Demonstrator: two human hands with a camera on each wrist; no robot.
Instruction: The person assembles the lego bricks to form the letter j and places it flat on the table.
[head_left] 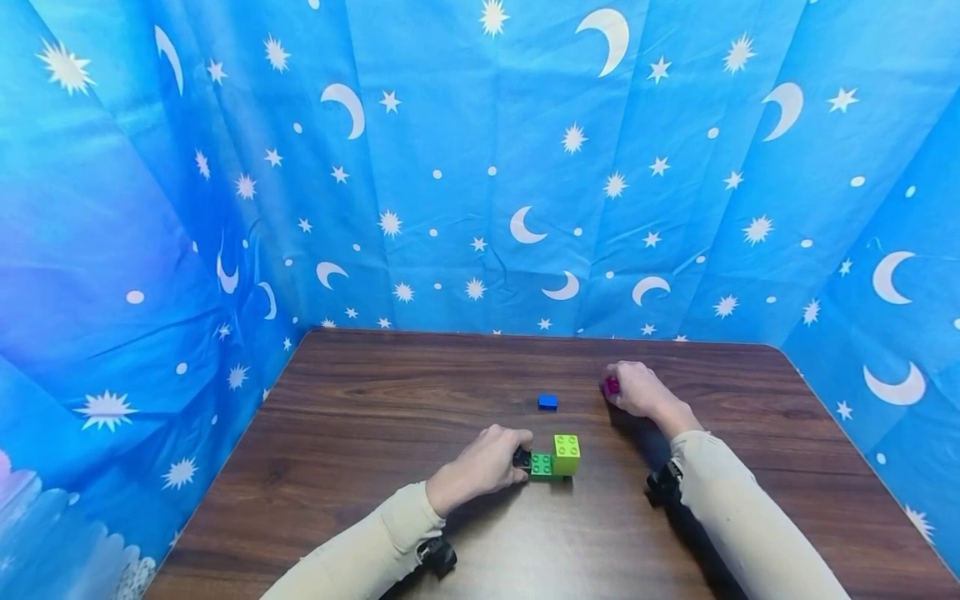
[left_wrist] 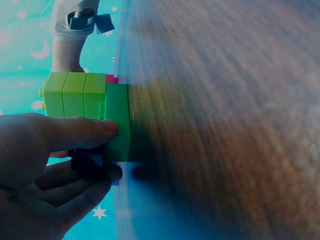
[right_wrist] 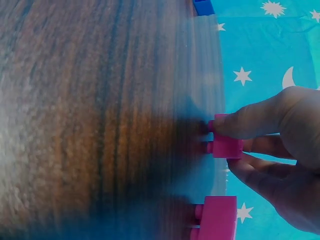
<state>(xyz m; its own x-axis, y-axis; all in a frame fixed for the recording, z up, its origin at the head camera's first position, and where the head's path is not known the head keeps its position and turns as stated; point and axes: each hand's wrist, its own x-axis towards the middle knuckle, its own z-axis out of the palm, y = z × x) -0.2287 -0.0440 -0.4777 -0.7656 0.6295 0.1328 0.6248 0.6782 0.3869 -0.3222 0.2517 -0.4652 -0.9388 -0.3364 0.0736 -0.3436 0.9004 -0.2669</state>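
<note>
Head view: two cream-sleeved arms reach onto a dark wooden table in the lower half of the frame, with a blue moon-and-star cloth filling everything above and to both sides.
Left hand: the left hand, low and just left of centre, has its fingers curled round a small black brick at the left end of a short brick assembly.
Assembly: a green brick sits flat on the table, touching the black brick on its left and a taller lime-green brick on its right.
Left wrist view: the thumb presses the green brick from the side while the fingers wrap the black brick below; the lime-green brick lies at upper left.
Right hand: the right hand, right of centre and further up the table, pinches a magenta brick with thumb and fingers.
Right wrist view: the fingertips grip the magenta brick at right of centre; a second magenta brick shows at the bottom edge, apart from the first.
Loose piece: a blue brick lies alone near the centre, between the two hands and touching neither.
</note>
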